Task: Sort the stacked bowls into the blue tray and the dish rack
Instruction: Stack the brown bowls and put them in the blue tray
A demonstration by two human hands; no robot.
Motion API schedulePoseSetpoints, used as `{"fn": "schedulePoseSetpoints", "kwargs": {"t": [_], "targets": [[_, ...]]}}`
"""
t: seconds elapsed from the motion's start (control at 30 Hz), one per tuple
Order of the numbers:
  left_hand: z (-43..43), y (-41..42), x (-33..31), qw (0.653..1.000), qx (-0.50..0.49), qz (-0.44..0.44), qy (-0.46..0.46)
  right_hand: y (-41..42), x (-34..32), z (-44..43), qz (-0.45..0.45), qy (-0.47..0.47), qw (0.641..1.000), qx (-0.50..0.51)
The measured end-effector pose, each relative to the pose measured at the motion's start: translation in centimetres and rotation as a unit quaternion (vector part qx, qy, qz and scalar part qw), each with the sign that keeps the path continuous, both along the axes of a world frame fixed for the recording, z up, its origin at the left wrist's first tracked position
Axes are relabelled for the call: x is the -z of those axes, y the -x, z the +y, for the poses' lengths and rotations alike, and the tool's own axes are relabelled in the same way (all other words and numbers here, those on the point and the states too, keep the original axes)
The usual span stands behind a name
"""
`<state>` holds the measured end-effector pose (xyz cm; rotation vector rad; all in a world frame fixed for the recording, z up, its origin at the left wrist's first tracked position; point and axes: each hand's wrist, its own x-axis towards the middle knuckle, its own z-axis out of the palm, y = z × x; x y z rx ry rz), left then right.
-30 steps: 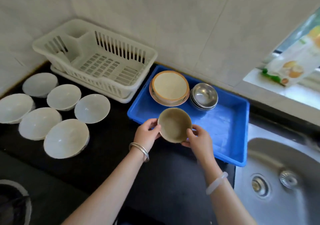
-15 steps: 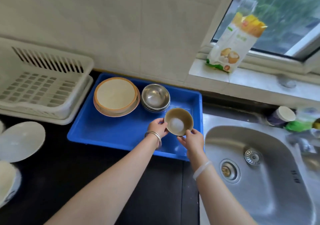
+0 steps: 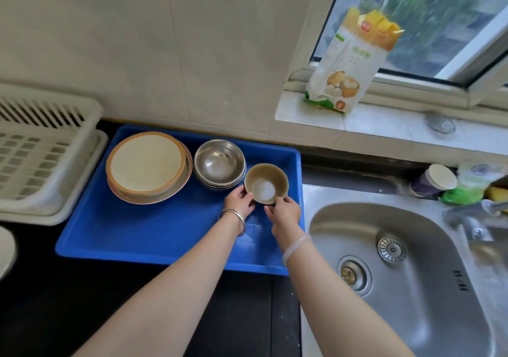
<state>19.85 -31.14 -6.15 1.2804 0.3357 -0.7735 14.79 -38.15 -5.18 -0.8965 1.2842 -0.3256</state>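
Here the left hand (image 3: 239, 201) and right hand (image 3: 284, 212) each grip the near rim of a small brown bowl (image 3: 266, 182) at the far right corner of the blue tray (image 3: 154, 230). Just left of it, crowding that side, is a stack of steel bowls (image 3: 220, 164), then a stack of plates (image 3: 147, 165). The white dish rack (image 3: 41, 164) sits left of the tray and the sink (image 3: 412, 288) sits right.
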Motion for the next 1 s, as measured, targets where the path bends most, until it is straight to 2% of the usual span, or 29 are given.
{"fn": "schedulePoseSetpoints", "kwargs": {"t": [0.3,0.73,0.87,1.0], "targets": [[-2.2,-0.9,0.9,0.999,-0.043,0.022,0.021,-2.2,-0.2,-1.6,-0.016,-0.052,0.998,0.031],[-2.5,-1.5,1.3,0.999,-0.034,0.019,0.025,-2.3,-0.3,-2.3,-0.019,-0.050,0.998,-0.011],[-1.3,-0.8,0.7,1.000,-0.016,0.015,-0.001,-1.3,-1.0,-2.0,0.001,-0.011,0.998,-0.066],[1.9,0.3,0.2,0.996,0.022,-0.036,-0.080,0.7,-1.8,-0.6,0.024,0.044,0.991,-0.127]]}}
